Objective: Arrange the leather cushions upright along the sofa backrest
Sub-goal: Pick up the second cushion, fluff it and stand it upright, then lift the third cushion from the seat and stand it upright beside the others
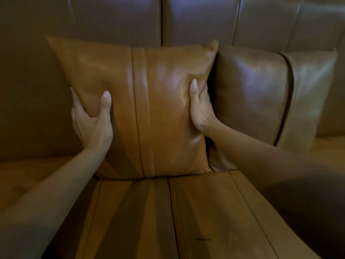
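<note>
A: How is the tan cushion (134, 109) being held?

B: It is clamped from both sides. The left hand (93, 120) is wrapped round its left edge, thumb on the front; the right hand (199, 109) is pressed to its right edge, thumb laid up the face. The cushion is stood between the hands, its base on the seat (186, 212), its back leaned against the backrest (196, 19).

A: What should be minded in seating it?

B: The base should be pushed back into the crease and the top kept square, so that no slump is left once the grip is eased. It is best kept just touching the darker cushion (250, 94) beyond the right hand.

A: And its look?

B: Smooth, glossy leather, softly dented at the thumbs, with a raised band (143, 113) run down the middle.
</note>
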Motion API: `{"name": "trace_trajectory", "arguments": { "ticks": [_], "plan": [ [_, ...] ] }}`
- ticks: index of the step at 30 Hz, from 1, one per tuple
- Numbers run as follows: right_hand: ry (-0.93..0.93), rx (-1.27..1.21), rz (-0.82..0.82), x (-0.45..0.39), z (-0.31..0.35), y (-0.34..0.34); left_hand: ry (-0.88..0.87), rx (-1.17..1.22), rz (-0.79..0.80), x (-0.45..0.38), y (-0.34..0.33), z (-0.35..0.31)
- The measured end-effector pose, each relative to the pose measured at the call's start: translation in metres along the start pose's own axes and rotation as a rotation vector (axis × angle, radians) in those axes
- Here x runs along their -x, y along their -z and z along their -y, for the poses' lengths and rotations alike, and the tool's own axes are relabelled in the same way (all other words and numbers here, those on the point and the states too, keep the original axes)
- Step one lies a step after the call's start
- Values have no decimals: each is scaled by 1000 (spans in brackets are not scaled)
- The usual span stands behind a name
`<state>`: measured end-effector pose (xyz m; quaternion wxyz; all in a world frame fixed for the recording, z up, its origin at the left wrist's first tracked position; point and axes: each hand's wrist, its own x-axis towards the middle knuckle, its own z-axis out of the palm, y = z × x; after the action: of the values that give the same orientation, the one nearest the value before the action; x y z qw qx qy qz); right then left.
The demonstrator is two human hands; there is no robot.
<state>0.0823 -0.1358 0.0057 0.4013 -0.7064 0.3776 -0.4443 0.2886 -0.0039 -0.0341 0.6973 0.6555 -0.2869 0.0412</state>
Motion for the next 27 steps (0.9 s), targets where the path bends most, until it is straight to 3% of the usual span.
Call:
{"name": "trace_trajectory", "arguments": {
  "ticks": [10,16,20,27],
  "plan": [
    [-35,2,-100,15,9,-3,88,-112,148,-7,19,-1],
    [274,228,-391,50,56,-25,36,-278,248,-26,68,-8],
    [399,336,-280,72,85,-68,-87,-447,301,-40,118,-6],
    [453,396,-25,131,115,-169,-440,-889,400,-56,225,5]
  ]
}}
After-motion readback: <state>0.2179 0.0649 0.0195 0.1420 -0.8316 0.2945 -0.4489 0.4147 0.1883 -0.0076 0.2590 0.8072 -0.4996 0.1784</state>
